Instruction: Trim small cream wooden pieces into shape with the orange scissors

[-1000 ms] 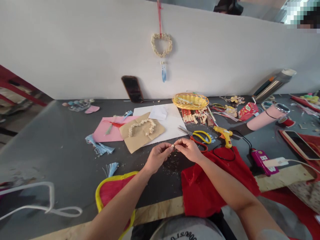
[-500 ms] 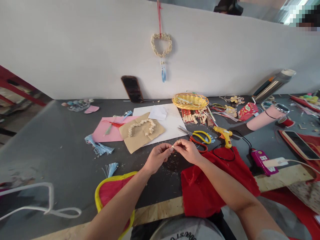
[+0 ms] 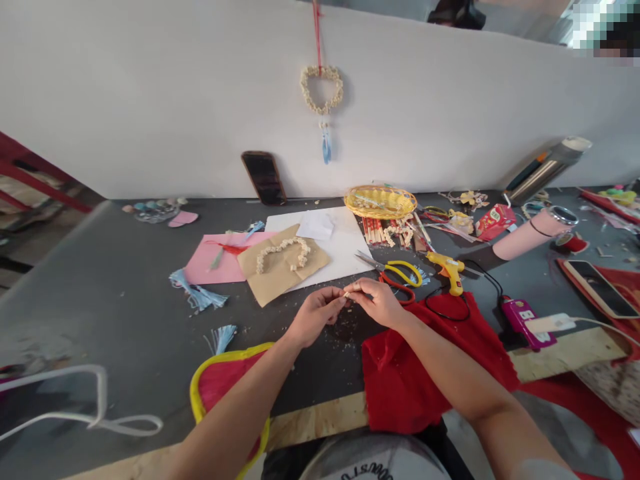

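Note:
My left hand [image 3: 316,315] and my right hand [image 3: 377,301] meet over the dark table [image 3: 125,293], fingertips pinched together on a small pale piece [image 3: 349,291]. Crumbs lie scattered on the table under them. Beyond my hands a half-made ring of pale pieces [image 3: 283,253] rests on brown paper [image 3: 280,267]. A finished heart wreath [image 3: 321,89] hangs on the white wall. Yellow-handled scissors [image 3: 395,272] and a yellow glue gun [image 3: 449,269] lie just right of my hands.
Red cloth [image 3: 425,363] covers the near edge under my right forearm. A yellow basket [image 3: 380,201], sticks, a pink bottle [image 3: 533,238], two phones [image 3: 264,177] [image 3: 600,288], blue tassels [image 3: 197,293] and pink paper [image 3: 210,263] spread around. A white strap [image 3: 95,407] lies at left.
My hands stay in the same place; only the fingers shift slightly around the small pale piece.

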Action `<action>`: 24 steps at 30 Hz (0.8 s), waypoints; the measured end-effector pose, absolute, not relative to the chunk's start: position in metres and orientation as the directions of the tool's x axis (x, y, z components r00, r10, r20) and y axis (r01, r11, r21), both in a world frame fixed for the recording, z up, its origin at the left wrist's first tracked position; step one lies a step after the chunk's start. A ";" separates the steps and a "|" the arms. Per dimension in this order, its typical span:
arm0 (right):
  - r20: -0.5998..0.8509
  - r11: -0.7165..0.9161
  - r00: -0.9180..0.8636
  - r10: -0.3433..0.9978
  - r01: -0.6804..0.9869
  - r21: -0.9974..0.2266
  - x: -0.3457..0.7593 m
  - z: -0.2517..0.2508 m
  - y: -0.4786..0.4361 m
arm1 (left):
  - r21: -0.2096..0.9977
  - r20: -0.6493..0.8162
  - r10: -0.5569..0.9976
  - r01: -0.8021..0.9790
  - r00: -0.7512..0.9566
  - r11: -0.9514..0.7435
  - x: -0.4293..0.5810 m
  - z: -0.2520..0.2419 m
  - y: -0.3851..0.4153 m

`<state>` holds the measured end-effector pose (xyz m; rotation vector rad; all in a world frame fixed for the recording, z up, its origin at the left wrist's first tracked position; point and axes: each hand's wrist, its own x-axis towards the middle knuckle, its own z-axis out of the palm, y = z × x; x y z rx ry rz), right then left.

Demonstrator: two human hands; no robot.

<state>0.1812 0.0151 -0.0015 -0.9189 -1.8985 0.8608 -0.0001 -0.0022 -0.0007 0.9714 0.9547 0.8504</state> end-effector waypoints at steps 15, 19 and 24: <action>0.394 0.508 -0.371 0.841 0.290 -0.811 0.182 -0.006 0.016 | 0.972 -0.218 0.934 -0.021 0.282 0.233 0.001 0.000 -0.002; 0.392 0.505 -0.368 0.843 0.293 -0.811 0.182 -0.006 0.016 | 0.975 -0.208 0.936 -0.013 0.283 0.221 0.001 0.001 -0.003; 0.382 0.500 -0.372 0.846 0.304 -0.811 0.182 -0.007 0.017 | 0.975 -0.214 0.938 -0.002 0.273 0.222 0.001 0.001 -0.003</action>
